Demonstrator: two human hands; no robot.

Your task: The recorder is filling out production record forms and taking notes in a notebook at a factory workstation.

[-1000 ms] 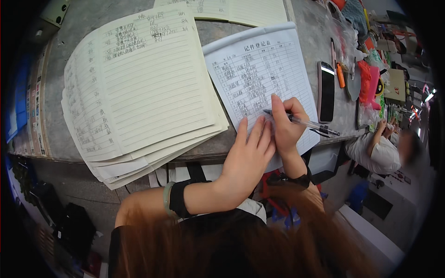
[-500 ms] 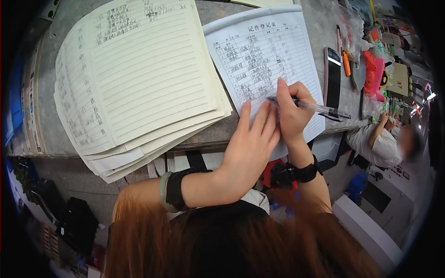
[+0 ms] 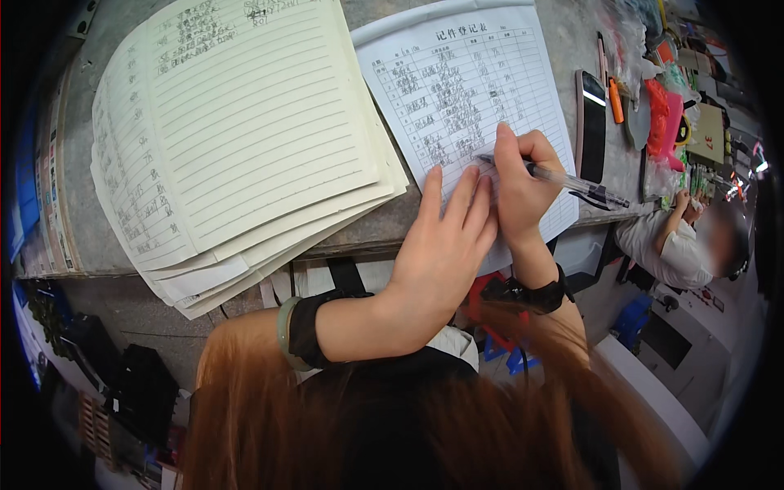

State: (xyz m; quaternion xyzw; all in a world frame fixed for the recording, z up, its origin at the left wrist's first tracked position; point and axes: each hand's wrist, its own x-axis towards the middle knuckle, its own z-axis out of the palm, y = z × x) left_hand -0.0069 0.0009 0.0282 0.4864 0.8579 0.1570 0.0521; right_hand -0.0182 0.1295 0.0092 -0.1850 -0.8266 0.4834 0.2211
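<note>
My right hand (image 3: 529, 186) is closed around a clear-barrelled pen (image 3: 584, 186) whose dark tip meets the white printed form (image 3: 535, 98). Handwriting fills the form's upper rows, and its grid continues down the sheet. My left hand (image 3: 447, 237) lies flat across the form's lower part, fingers stretched toward the pen tip and holding nothing. Left of the form lies a large open notebook (image 3: 261, 122) with lined cream pages, some handwritten; its lower corner juts past the table's near edge.
Right of the form lie a phone (image 3: 590, 126) and an orange marker (image 3: 615, 100). Beyond them are red and pink plastic items (image 3: 665, 122), clear bags and a tan box (image 3: 706, 132). A person in a white top (image 3: 671, 245) sits farther right. The grey table (image 3: 359, 237) ends before my body.
My right hand and the pen have shifted slightly right along the form. My left hand stays almost in place. The whole view has moved a little.
</note>
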